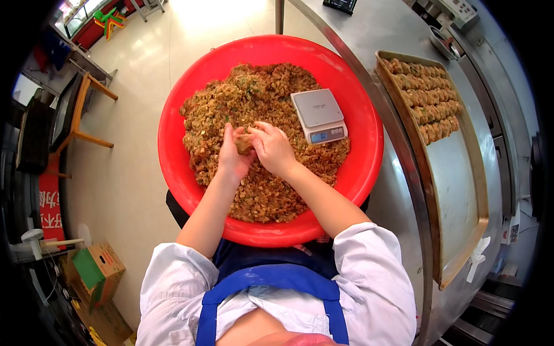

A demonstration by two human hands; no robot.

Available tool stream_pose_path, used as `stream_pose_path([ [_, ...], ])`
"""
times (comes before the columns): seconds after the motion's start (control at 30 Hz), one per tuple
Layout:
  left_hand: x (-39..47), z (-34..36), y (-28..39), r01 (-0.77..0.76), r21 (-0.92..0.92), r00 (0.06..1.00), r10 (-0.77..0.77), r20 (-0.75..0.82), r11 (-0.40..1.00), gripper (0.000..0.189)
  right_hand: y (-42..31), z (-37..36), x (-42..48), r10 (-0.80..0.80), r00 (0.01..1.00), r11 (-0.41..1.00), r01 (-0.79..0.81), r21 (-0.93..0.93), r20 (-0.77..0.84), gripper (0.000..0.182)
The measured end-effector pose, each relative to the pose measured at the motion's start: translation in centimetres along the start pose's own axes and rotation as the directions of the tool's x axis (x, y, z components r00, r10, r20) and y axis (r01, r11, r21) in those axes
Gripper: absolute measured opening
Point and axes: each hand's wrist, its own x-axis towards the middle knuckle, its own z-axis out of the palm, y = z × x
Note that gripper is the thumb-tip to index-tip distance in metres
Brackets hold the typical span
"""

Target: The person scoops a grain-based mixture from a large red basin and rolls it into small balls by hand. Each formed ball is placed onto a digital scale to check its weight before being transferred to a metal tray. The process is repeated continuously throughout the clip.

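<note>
A large red plastic basin (199, 86) holds a heap of brown, crumbly filling mixture (268, 194) with green bits. Over the heap, my left hand (233, 155) and my right hand (272, 149) cup a lump of the mixture (243, 144) between them; the right fingers press on its top and side. A grey and white digital kitchen scale (319, 113) rests on the mixture at the basin's right side, its platform bare and its display lit. To the right, a metal baking tray (437, 242) carries several rows of shaped balls (424, 97) at its far end.
The tray lies on a stainless steel table (389, 26) along the right, with a white cloth or strip (477, 259) by its near corner. A round metal dish (445, 42) stands beyond it. On the left floor are a wooden-legged chair (82, 116) and an opened cardboard box (101, 268).
</note>
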Motion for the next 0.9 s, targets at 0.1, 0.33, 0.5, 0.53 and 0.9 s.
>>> stream_pose_path([
  [0.1, -1.0, -0.4, -0.3, 0.341, -0.127, 0.857, -0.253, 0.449, 0.931, 0.080, -0.7, 0.2, 0.5, -0.007, 0.993, 0.992, 0.022, 0.127, -0.118, 0.021],
  [0.33, -0.6, -0.1, -1.4, 0.363, -0.040, 0.766, -0.274, 0.581, 0.931, 0.090, -1.4, 0.7, 0.3, -0.009, 0.976, 0.970, 0.062, 0.236, -0.219, 0.019],
  [0.5, -0.8, -0.8, 0.1, 0.461, -0.136, 0.783, -0.330, 0.528, 0.877, 0.095, -0.1, 0.5, 0.9, -0.091, 0.981, 0.993, 0.103, 0.061, -0.169, 0.019],
  [0.53, -1.9, 0.1, 0.0, 0.444, -0.176, 0.772, -0.276, 0.572, 0.879, 0.097, 0.0, -0.2, 0.8, -0.103, 0.993, 0.992, 0.107, 0.074, -0.063, 0.020],
  [0.9, -0.1, 2.1, -3.8, -0.213, 0.671, 0.928, -0.068, 0.366, 0.710, 0.055, 17.5, -5.2, 0.8, 0.198, 0.958, 0.591, -0.285, -0.755, -0.206, 0.041],
])
